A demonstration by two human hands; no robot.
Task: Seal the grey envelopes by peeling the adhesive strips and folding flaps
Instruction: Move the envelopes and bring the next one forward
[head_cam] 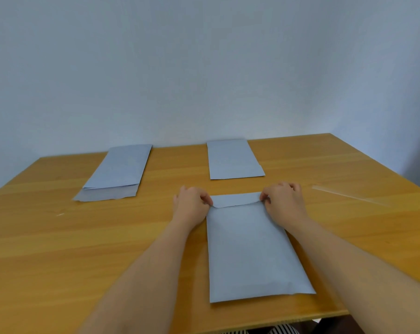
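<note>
A grey envelope (252,249) lies on the desk (59,237) in the lower centre of the frame, its flap (236,200) at the far end already turned down over the body. The left hand (192,204) pinches the flap's left corner and the right hand (285,201) its right corner; each grip is narrow, thumb and fingers closed on the paper edge.

The step in hand looks like the folding one: the flap is down, and a clear peeled strip (348,195) lies on the desk at middle right, well apart from the envelope, so the adhesive is probably already bared. The next move calls for pressing along the flap from the corners toward the middle, keeping its edges square with the body so the glue takes without a crease.

At upper left a stack (117,172) of envelopes waits with flaps open. At upper centre a single envelope (233,159) lies flat, seemingly finished, though its flap cannot be made out.
</note>
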